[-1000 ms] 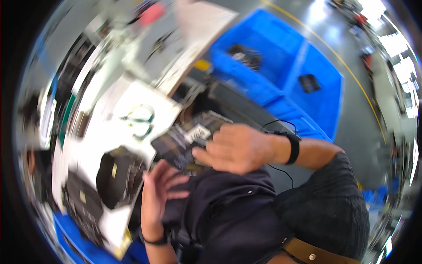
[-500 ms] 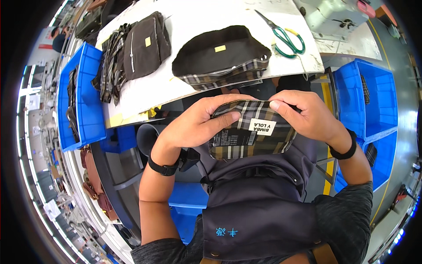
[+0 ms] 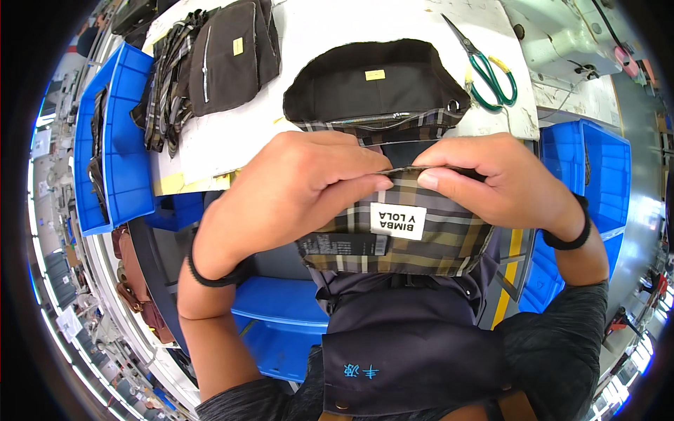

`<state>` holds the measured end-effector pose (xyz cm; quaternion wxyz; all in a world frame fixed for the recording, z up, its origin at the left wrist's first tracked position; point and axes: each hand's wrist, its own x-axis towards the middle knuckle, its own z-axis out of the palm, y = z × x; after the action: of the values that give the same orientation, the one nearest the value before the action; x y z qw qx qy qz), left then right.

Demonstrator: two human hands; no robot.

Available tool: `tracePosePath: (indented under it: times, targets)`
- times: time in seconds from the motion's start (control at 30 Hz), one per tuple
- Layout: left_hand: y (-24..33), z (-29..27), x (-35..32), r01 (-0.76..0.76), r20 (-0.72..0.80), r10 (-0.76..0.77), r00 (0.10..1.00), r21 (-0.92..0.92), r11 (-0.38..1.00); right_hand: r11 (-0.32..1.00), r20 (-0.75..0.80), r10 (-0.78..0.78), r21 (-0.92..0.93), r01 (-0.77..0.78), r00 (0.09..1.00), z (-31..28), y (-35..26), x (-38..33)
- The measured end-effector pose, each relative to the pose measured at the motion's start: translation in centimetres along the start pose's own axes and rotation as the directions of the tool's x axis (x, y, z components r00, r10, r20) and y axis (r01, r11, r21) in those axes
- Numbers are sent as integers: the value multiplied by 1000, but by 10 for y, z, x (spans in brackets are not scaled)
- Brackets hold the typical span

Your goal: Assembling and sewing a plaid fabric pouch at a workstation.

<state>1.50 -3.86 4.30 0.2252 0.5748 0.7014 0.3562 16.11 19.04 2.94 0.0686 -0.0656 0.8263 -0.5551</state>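
Observation:
My left hand [image 3: 288, 193] and my right hand [image 3: 502, 182] both pinch the top edge of a small plaid fabric pouch [image 3: 407, 242] held over my lap. The pouch carries a white sewn label on its front. Just beyond my hands, a dark bag with a plaid lower panel and a zipper [image 3: 375, 95] lies open on the white worktable [image 3: 210, 140]. Black bands circle both of my wrists.
Green-handled scissors [image 3: 491, 74] lie on the table at the right. A pile of dark and plaid bag pieces [image 3: 214, 59] sits at the table's left. Blue bins stand left [image 3: 116, 182], right [image 3: 604, 165] and under the table [image 3: 281, 319]. A sewing machine [image 3: 576, 49] is far right.
The view swung from a blurred sideways look to straight down at the table. My hands brought the plaid pouch closer and higher, and now both pinch its top edge.

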Motion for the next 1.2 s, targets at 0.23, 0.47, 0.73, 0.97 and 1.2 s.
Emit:
tracePosePath:
  times: [0.23,0.47,0.73,0.97,1.2]
  targets:
    - [-67,-39,46,-24,-110,56,992,279,960,709,-108,-372,-674,207,922,-35,32,75]
    - [-141,-27,69,0,-124,18,992,140,990,873,-210,-206,-480,83,956,-40,92,111]
    - [-157,-25,72,226,-96,-253,963,-234,946,988,-276,38,-132,-77,961,-44,98,110]
    - [-147,-25,75,287,-92,-315,945,-233,929,941,-286,-49,-335,-52,957,-48,88,108]
    - [-153,-22,76,289,-80,-317,945,-251,924,952,-288,69,-267,-150,955,-50,84,109]
